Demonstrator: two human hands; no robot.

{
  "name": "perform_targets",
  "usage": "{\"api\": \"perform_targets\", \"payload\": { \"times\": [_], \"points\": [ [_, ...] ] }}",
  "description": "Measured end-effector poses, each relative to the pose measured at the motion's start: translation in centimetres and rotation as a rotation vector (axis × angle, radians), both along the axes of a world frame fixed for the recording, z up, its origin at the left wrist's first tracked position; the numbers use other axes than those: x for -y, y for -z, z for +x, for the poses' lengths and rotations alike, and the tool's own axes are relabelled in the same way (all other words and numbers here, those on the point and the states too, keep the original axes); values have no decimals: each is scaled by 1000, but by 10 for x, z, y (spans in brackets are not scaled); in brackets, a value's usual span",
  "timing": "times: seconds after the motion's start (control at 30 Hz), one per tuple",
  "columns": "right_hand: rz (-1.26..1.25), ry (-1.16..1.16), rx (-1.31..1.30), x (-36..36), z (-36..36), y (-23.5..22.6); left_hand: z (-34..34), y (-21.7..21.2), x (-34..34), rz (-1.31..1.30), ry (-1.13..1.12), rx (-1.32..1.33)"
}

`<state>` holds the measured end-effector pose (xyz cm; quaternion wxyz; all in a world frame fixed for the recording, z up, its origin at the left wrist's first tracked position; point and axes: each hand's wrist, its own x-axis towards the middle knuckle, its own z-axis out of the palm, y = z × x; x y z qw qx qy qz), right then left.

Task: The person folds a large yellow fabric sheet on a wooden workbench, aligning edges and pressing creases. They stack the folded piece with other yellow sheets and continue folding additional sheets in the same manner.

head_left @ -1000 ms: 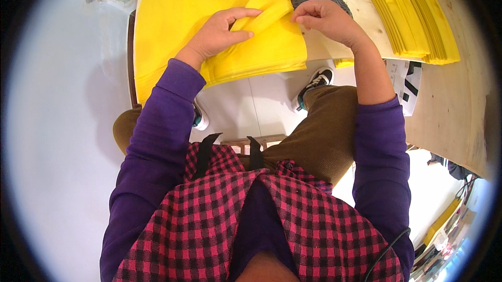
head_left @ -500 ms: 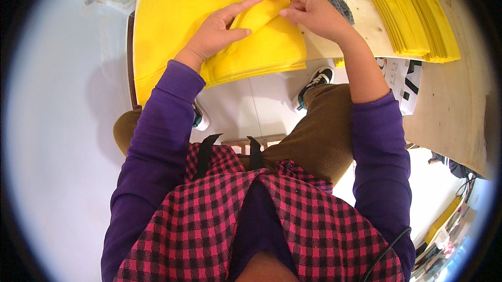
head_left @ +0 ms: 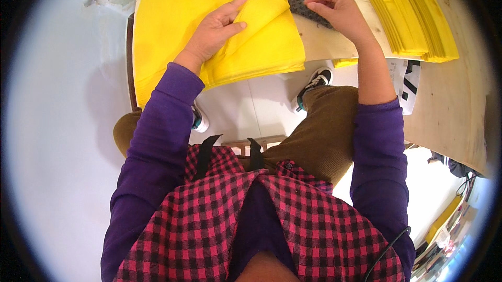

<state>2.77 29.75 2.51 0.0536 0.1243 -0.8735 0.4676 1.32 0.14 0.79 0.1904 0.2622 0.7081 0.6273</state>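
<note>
Yellow sheets (head_left: 172, 26) lie in a thick pile at the far left of the wooden surface (head_left: 449, 109), their near edge hanging just past its rim. Your left hand (head_left: 217, 28) rests flat on top of that pile, fingers spread and released, the forefinger stretched toward the far right along a fold in the uppermost sheet; it presses the paper rather than gripping it. Your right hand (head_left: 337, 13) is well apart from the left, to the right of the pile, with its fingers curled down and the fingertips touching a dark, bumpy pad (head_left: 306, 5) that lies on the bare wood just beside the pile's right edge; whether it pinches the pad or only touches it, you cannot tell from this view. Farther right, a second stack of yellow sheets (head_left: 413, 15) fans out along the surface, apart from both hands. At the right, near the rim of the surface, a white printed paper (head_left: 410, 81) peeks out beside your right forearm. Below the surface you see your brown trousers (head_left: 329, 130), a dark sneaker (head_left: 316, 81) on the pale floor (head_left: 57, 125), and your purple sleeves over a red checked top.
</note>
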Motion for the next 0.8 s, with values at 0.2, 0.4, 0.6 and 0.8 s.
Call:
{"api": "perform_targets", "payload": {
  "times": [0.2, 0.4, 0.6, 0.8],
  "points": [
    [471, 188, -311, -26, -9, 29, 2, 2, -4, 0, -70, -128],
    [518, 363, -18, -20, -20, 38, -4, -2, 5, -137, 43, -140],
    [148, 253, -214, -12, -9, 15, -1, -4, 4, -119, 32, -110],
    [-41, -279, 225, 10, 12, 6, 2, -7, 3, -89, 41, -71]
  ]
}}
